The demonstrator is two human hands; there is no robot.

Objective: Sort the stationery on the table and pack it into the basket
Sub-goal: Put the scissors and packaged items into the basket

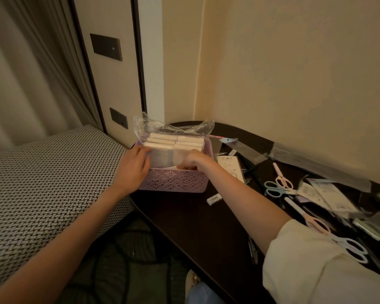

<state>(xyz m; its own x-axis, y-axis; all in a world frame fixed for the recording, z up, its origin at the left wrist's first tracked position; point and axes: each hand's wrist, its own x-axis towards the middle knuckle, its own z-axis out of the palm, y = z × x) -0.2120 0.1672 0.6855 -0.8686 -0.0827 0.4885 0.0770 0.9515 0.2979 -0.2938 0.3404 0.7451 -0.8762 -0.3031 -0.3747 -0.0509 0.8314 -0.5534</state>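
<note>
One lilac plastic basket with flower-shaped cut-outs [176, 179] sits at the left end of the dark wooden table [198, 220], holding one clear plastic bag of white rectangular blocks [173, 142] stacked in two columns. The left hand [133, 164] grips the bag's left side over the rim, while the right hand [190, 161] reaches inside with fingers curled, its hold hidden. Four pairs of pastel scissors [277, 185] and one small white eraser [213, 199] lie to the right.

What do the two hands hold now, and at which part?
Both hold the clear plastic bag of white erasers in the purple basket: left hand at its left side, right hand at its near bottom edge.
</note>
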